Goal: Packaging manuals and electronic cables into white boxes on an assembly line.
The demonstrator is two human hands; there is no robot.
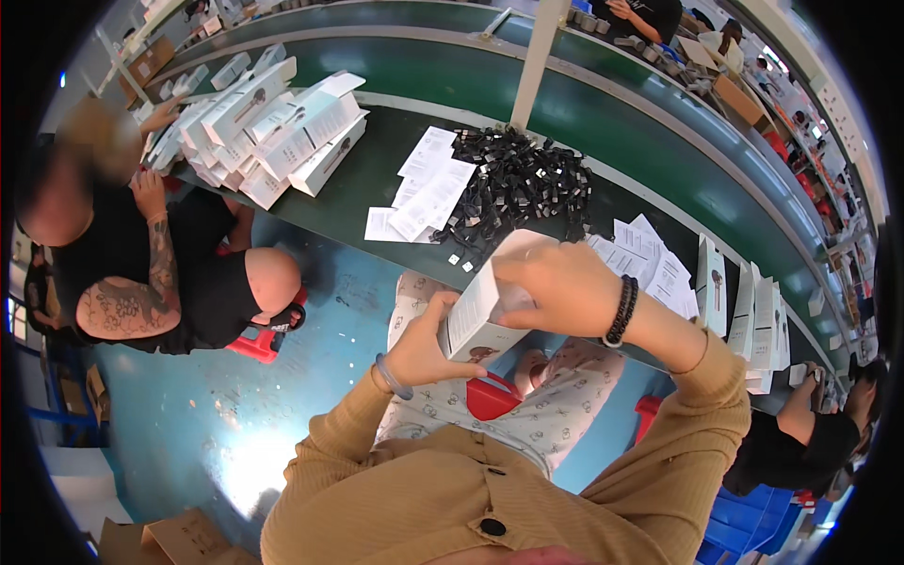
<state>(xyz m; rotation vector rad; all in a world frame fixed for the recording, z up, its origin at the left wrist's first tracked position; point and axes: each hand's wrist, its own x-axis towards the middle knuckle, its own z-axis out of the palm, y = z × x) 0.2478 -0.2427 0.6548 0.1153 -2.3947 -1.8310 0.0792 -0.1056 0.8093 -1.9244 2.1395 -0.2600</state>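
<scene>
A white carton [474, 313] is tilted above my lap, its upper end open. My left hand [419, 341] is closed around its lower left side, thumb along the edge. From the right, my right hand [570, 287] reaches over the open end with curled fingers dipping inside; the fingertips and whatever they grip are hidden. Just beyond the carton, a heap of black cables [527, 179] with plugs lies on the dark green work surface [377, 155]. Printed leaflets [435, 193] are spread left of the heap, and more leaflets [645, 259] lie right of it, near my right wrist.
White cartons [320, 141] are piled at the left, with several more cartons [753, 320] at the right. A co-worker [132, 273] sits at left and another person [796, 428] at right. A pale post [539, 66] rises behind the cables. Beyond it runs a green conveyor [640, 122].
</scene>
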